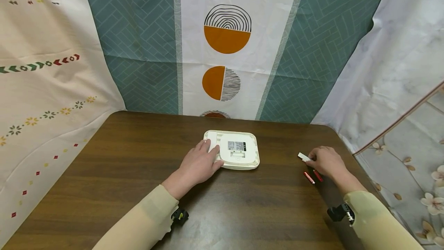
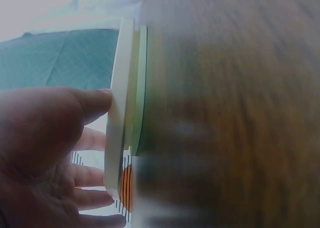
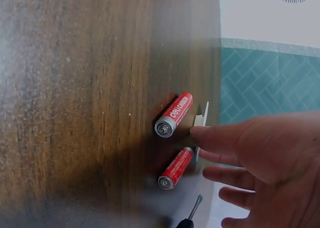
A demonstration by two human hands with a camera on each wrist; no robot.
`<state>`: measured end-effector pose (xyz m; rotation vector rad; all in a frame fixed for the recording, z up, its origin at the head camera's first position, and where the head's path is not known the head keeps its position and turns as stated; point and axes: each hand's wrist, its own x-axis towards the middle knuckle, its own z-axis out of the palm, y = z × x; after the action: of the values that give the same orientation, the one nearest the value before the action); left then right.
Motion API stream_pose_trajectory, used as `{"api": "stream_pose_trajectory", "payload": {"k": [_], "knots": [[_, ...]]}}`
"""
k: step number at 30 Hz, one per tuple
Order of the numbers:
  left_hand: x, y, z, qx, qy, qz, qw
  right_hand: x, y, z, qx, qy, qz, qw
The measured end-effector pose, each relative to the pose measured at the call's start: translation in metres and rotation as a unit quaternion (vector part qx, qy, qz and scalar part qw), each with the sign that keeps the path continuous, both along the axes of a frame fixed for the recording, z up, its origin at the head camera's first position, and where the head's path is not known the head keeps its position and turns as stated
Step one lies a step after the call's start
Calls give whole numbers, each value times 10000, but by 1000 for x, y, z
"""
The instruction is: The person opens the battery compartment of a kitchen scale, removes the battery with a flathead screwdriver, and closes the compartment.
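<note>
A flat white device (image 1: pixel 248 161) with rounded corners lies on the table, its underside with a printed label and a small open compartment (image 1: pixel 237 154) facing up. My left hand (image 1: pixel 199 162) rests on its left end, thumb (image 2: pixel 97 102) at the near edge and the other fingers spread over it. Farther right, my right hand (image 1: pixel 326 160) pinches a small white plastic cover (image 1: pixel 303 157) between thumb and fingers, low over the table. Two red batteries (image 3: pixel 175 113) (image 3: pixel 176 168) lie just beside that hand.
The brown wooden table (image 1: pixel 138 157) runs back to a hanging patterned curtain (image 1: pixel 225 103). Pale cloths drape down both sides. A screwdriver (image 3: pixel 192 213) shows near the right hand, partly cut off by the lower edge of the right wrist view.
</note>
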<state>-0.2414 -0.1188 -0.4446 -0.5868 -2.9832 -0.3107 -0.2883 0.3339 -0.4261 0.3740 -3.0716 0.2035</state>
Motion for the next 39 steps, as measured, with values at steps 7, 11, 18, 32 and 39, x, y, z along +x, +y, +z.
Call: {"api": "stream_pose_trajectory", "payload": {"k": [7,11,18,32,39], "knots": [[0,0,1,-13,-4,5,10000,1,0,3,265,-90,-199,9994],[0,-1,0,-38,-21,9,10000,1,-1,3,237,-154,-219,9994],[-1,0,-2,-1,-76,10,10000,3,-4,1,93,-25,-276,9996],[0,0,1,17,-19,15,10000,17,-49,13,-449,874,316,9947],[0,0,1,24,-42,17,10000,27,-78,24,-537,1161,704,9893]]}}
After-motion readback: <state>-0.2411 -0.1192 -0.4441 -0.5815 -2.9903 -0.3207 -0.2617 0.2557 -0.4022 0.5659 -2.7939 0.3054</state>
